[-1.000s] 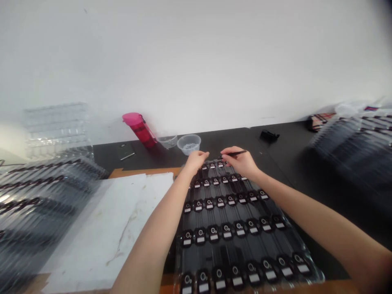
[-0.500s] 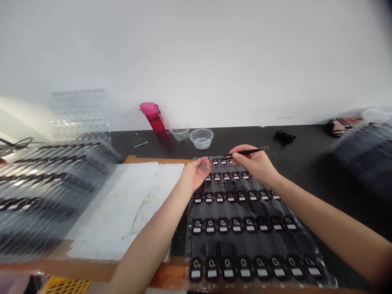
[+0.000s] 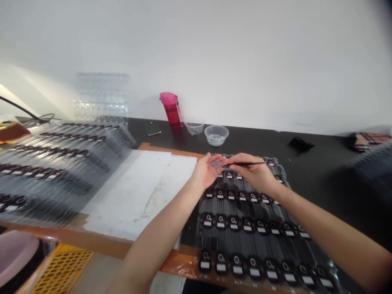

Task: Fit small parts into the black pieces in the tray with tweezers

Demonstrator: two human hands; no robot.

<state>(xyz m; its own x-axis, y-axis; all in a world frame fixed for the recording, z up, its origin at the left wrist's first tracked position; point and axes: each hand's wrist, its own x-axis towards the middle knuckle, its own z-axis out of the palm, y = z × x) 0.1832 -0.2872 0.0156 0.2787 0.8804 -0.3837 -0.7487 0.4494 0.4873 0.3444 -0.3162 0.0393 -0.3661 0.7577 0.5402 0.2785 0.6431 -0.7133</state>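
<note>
My left hand (image 3: 208, 170) is palm up above the back of a clear tray, its fingers loosely curled around a small heap of tiny pale pieces (image 3: 216, 164). Pinched in my right hand (image 3: 252, 170) are black tweezers (image 3: 249, 163), whose tips reach into the left palm at the pieces. Below both hands lies the clear plastic tray (image 3: 226, 244), with rows of black parts (image 3: 237, 264) that bear white labels and rings. Whether the tweezer tips grip a piece is too small to tell.
Behind the hands stand a bowl of small pieces (image 3: 216, 136), another clear bowl (image 3: 194, 128) and a pink bottle (image 3: 172, 111). Stacked trays (image 3: 61, 163) fill the left, beside white sheets (image 3: 131, 192). A black object (image 3: 301, 143) lies right; more stacked trays (image 3: 375, 171) stand at the far right.
The view has shifted, so most things appear further right. My right hand has moved closer to my left, and the tweezer tips now reach over the left palm.
</note>
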